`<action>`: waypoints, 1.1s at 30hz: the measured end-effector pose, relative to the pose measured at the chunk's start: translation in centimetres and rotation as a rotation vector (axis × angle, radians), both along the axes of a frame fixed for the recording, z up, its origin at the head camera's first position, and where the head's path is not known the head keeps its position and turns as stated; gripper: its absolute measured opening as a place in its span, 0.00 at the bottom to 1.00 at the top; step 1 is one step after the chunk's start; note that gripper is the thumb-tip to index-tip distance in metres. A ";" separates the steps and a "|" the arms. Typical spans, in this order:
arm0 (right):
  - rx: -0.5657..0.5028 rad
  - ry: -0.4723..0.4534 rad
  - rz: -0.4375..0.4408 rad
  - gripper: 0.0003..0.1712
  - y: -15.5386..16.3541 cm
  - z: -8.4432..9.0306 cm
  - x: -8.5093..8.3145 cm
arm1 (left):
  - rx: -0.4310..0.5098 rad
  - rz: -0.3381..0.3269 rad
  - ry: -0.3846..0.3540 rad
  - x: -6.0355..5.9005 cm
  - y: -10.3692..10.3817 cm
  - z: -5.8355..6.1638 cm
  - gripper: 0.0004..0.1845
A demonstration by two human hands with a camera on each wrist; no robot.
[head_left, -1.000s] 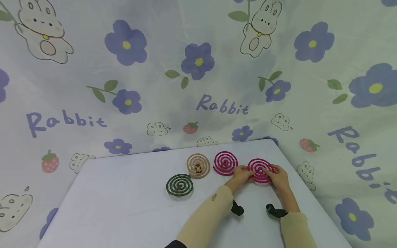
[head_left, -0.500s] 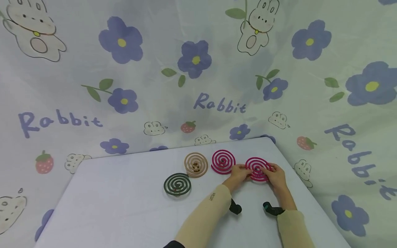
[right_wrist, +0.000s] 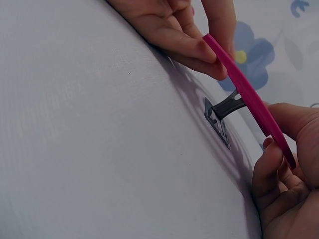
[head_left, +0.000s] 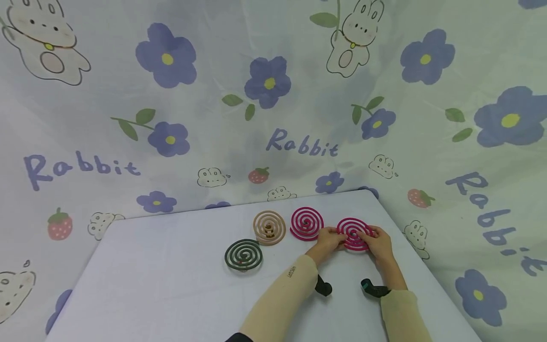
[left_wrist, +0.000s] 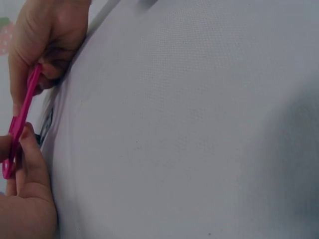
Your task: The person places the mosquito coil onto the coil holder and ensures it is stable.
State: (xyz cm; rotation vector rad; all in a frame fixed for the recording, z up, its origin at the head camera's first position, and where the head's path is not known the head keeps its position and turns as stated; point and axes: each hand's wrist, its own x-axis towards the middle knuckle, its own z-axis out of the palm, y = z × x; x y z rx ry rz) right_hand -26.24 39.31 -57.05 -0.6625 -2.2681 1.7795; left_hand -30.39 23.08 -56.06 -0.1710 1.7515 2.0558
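From the right wrist we see the pink coil [right_wrist: 249,99] only edge-on, so its spiral is hidden, and the metal stand [right_wrist: 222,115] beneath it is partly covered by the coil. The right hand [right_wrist: 286,184] is cut off at the picture's edge. From the head, the small piece at the tan coil [head_left: 269,227]'s centre is too small for us to identify.

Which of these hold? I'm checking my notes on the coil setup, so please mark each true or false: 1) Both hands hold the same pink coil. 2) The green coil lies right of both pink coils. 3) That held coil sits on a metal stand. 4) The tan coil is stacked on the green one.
1) True: the left hand and right hand pinch one pink coil at opposite edges.
2) False: the green coil lies furthest left, left of the other pink coil.
3) True: the right wrist view shows a metal stand beneath it.
4) False: the tan coil lies apart from the green one.
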 end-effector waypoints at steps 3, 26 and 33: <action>-0.002 -0.005 0.000 0.36 0.1 -0.1 0.0 | -0.010 -0.004 -0.002 0.1 0.0 0.0 0.13; 0.114 -0.016 -0.014 0.37 -0.3 0.1 0.5 | 0.077 -0.047 -0.012 1.1 -1.7 -0.1 0.16; 0.218 -0.014 0.000 0.32 -0.4 0.4 1.3 | 0.078 -0.084 -0.004 2.1 -2.7 -0.5 0.14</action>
